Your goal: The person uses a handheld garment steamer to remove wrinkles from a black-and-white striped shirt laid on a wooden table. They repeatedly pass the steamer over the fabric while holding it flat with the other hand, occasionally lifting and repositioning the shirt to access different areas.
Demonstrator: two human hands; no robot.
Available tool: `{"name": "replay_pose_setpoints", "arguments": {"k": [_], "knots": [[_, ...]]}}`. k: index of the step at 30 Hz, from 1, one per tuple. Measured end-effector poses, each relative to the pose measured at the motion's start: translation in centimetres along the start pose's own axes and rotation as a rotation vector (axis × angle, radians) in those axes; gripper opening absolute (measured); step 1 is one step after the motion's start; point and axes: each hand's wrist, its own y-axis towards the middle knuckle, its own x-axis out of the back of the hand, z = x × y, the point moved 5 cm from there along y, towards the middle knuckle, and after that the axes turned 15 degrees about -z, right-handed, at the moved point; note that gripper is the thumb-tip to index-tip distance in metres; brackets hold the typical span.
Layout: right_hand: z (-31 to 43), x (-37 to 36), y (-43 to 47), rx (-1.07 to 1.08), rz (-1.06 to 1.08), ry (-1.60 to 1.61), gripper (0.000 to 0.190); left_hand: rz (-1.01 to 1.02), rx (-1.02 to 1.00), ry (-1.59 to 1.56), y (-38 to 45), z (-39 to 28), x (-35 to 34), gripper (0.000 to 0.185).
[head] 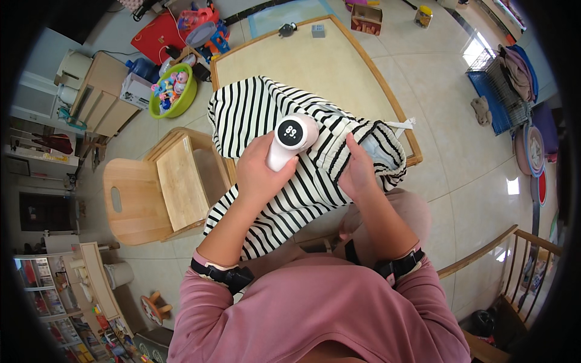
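Note:
Black-and-white striped trousers (240,115) with a gathered elastic waistband lie over the near edge of a low wood-framed table (295,59) and drape toward my lap. My left hand (259,170) grips the handle of a white fabric shaver (280,154), whose round display with lit digits faces up. The shaver's head rests over the striped cloth, though its underside is hidden. At the waistband (333,156) my right hand (358,170) holds the cloth, thumb on top and fingers mostly out of sight. A white drawstring (403,125) hangs out beyond the waist opening.
A small wooden chair (179,183) stands left of the table. Farther left is a green basin (185,104) of toys. On the table's far end sit a small dark object (287,30) and a grey box (318,31). A wire cage (492,75) stands at right.

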Motion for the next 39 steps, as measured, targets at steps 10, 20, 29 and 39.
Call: {"name": "replay_pose_setpoints", "arguments": {"k": [10, 20, 29, 39], "knots": [[0.0, 0.2, 0.3, 0.016, 0.040, 0.031, 0.045, 0.078, 0.017, -0.051, 0.2, -0.4, -0.1, 0.053], [0.0, -0.1, 0.2, 0.006, 0.072, 0.015, 0.049, 0.092, -0.024, -0.032, 0.7, -0.2, -0.4, 0.056], [0.0, 0.1, 0.0, 0.026, 0.065, 0.019, 0.049, 0.085, -0.049, -0.120, -0.3, -0.8, 0.2, 0.053], [0.2, 0.3, 0.0, 0.084, -0.027, -0.053, 0.049, 0.119, -0.174, -0.176, -0.6, -2.7, -2.2, 0.054]]}}
